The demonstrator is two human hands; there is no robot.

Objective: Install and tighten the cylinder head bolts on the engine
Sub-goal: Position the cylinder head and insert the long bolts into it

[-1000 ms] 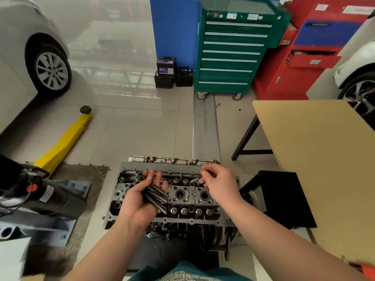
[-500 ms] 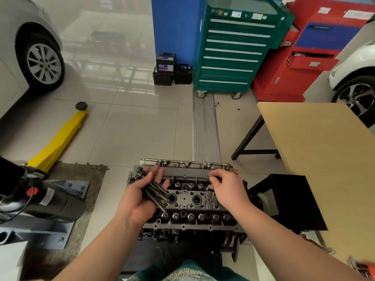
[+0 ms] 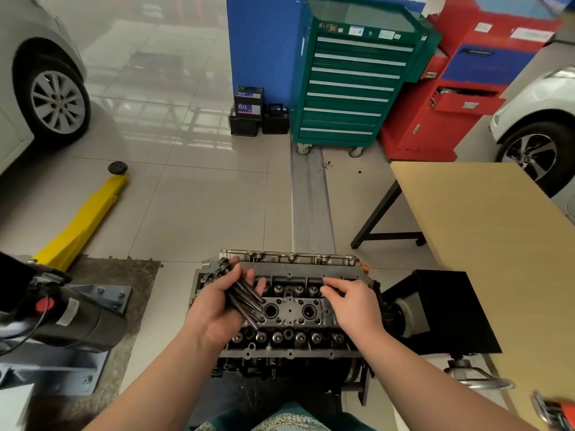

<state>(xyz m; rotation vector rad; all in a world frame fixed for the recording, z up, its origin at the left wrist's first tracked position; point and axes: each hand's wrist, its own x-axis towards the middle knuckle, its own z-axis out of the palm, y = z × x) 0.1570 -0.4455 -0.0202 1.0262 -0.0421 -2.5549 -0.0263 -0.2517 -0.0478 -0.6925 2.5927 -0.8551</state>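
— Holding anything in the left hand [image 3: 214, 309]?
— Yes, a bundle of bolts [image 3: 242, 293]. They lie across the palm, fingers curled up round them, heads fanned out past the fingertips at the far left corner of the head [image 3: 289, 312], shanks pointing down toward its middle.

— And the right hand [image 3: 354, 306]?
— Palm down over the right end of the head, fingers bent and reaching toward the far row of valve springs. Whether a bolt is pinched under the fingertips, I cannot tell; they hide it.

— Where does the head sit?
— On the engine [image 3: 280, 368], right below both hands, bores and valve rows facing up.

— Around it?
— Table [image 3: 485, 231] to the right, green tool cabinet [image 3: 351, 85] beyond, a yellow jack [image 3: 84, 225] on the floor to the left.
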